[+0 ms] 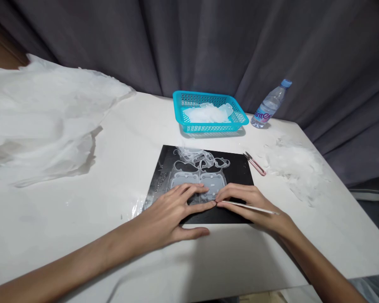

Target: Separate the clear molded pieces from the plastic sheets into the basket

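A black mat (240,170) lies on the white table (82,219) in front of me. On it sits a translucent moulded part (208,182) with loose clear trimmings (202,159) trailing behind it. My left hand (173,212) lies flat with fingers spread, pressing the part's near left side. My right hand (249,202) pinches a thin white stick-like tool (252,207) whose tip touches the part's near edge.
A turquoise basket (208,125) holding clear pieces stands behind the mat. A water bottle (270,105) stands to its right. Small pink snips (255,164) lie right of the mat, beside a heap of white scraps (293,166). Crumpled white plastic sheeting (41,118) covers the left.
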Tool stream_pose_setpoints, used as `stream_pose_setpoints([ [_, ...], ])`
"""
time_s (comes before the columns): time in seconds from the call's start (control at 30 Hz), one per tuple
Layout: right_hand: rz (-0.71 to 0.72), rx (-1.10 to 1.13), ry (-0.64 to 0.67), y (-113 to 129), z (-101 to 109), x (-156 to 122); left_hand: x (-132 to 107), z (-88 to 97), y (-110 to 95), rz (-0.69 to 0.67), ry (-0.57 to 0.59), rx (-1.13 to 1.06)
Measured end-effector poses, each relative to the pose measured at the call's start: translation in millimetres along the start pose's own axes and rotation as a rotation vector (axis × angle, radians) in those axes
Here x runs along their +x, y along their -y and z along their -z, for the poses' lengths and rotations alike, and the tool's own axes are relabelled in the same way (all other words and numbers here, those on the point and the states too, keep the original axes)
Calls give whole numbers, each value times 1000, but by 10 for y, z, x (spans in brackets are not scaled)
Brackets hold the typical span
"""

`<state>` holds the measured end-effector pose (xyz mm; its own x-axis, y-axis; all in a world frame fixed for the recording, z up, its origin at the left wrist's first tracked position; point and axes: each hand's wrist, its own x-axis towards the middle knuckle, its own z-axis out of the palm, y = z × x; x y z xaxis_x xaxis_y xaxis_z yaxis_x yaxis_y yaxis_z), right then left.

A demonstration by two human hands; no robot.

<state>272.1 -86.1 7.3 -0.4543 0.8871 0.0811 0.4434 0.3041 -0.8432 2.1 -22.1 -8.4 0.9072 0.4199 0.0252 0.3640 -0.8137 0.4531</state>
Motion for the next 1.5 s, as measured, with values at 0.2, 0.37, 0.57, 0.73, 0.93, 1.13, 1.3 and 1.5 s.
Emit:
stream_pose_setpoints([
  [0.2, -5, -139, 23, 69, 99, -88, -19, -6, 13, -9, -45, -76],
  [0.37, 36, -102, 18, 19, 60, -90, -39, 4, 20, -7, -31, -61],
  [0.57, 116, -195, 11, 25, -7, -33, -36, -10, 45, -32, -41, -19],
  [0.73, 217, -466, -26, -112, -54, -11, -45, -24, 67, 1, -11, -11],
  [0.93, 323, -817, -37, -219, -215, -114, -51, 5, 60, -4, -2, -55],
  [1.13, 276, -705, -259, -200, -55, 79, -37, 76, 40, 7, 21, -98],
  [1.3, -13, -490, -630, -294, 564, 523, -37, 136, 20, 8, 15, -107],
  [1.5, -7, -268, -418, 121, 423, 306, -45, 159, 33, 189, -139, -191],
])
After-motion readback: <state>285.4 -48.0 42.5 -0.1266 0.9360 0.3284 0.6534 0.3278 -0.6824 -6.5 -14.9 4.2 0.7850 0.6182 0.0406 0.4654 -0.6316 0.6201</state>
